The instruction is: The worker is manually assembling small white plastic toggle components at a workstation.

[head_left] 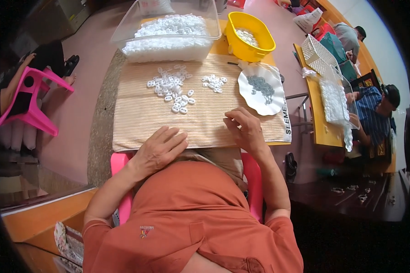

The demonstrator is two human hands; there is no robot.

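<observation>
My left hand [163,149] lies palm down at the near edge of a beige striped towel [136,125], its fingers stretched out. Curled fingers mark my right hand [247,129], raised by the towel's near right side; whatever is in its fingertips, if anything, is too small to make out. Beyond my left hand is a loose pile of small white oval plastic pieces [171,86] with two holes each. A smaller cluster of similar pieces [213,83] sits to its right. Close to my right hand, a white scalloped plate [272,108] holds many tiny grey-blue parts [260,88].
A clear plastic bin [214,32] full of white pieces stands at the far side, beside a yellow basin [255,52] with more pieces. Another person [373,107] works at a table on the right. To the left are a pink chair [36,98] and someone's legs.
</observation>
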